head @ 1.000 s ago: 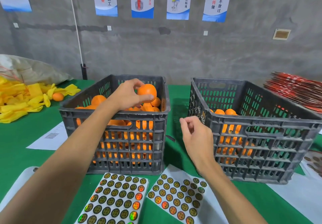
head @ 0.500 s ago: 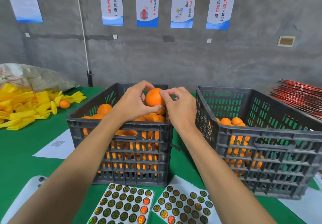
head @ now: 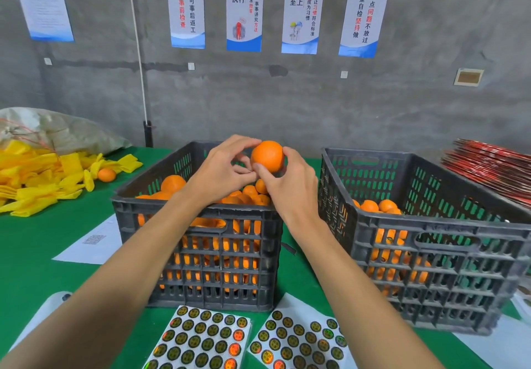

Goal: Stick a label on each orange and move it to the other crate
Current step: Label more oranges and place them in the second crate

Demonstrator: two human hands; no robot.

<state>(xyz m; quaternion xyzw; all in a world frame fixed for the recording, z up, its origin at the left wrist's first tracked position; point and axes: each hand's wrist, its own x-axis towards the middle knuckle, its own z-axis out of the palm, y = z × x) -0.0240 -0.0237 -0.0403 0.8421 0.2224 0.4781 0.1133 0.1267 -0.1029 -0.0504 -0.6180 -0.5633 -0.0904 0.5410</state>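
Near edge of table: two label sheets, left label sheet (head: 201, 340) and right label sheet (head: 298, 343), flat on the green table (head: 34, 248), just in front of the crates.
Left crate (head: 201, 253): heaped with oranges, source by the look of it.
Right crate (head: 431, 256): lower fill, likely destination, just beside the left crate.
Held orange (head: 267, 156): lifted above the left crate's far right part, between both hands.
Left hand (head: 221, 170): fingers curled round the orange's left and top side, steadying it.
Right hand (head: 290, 182): thumb pressed on the near lower face of the orange, fingers wrapped behind its right side; label under the thumb, cannot tell.
Step (judgement): pressing the label on.
Key relation: right crate lies to the right of the grip, right hand is nearer, so a short carry right over the rim; orange is round, no long axis.
Far: yellow foam nets (head: 37, 176) with a stray orange (head: 107, 174) at left, posters on the wall.
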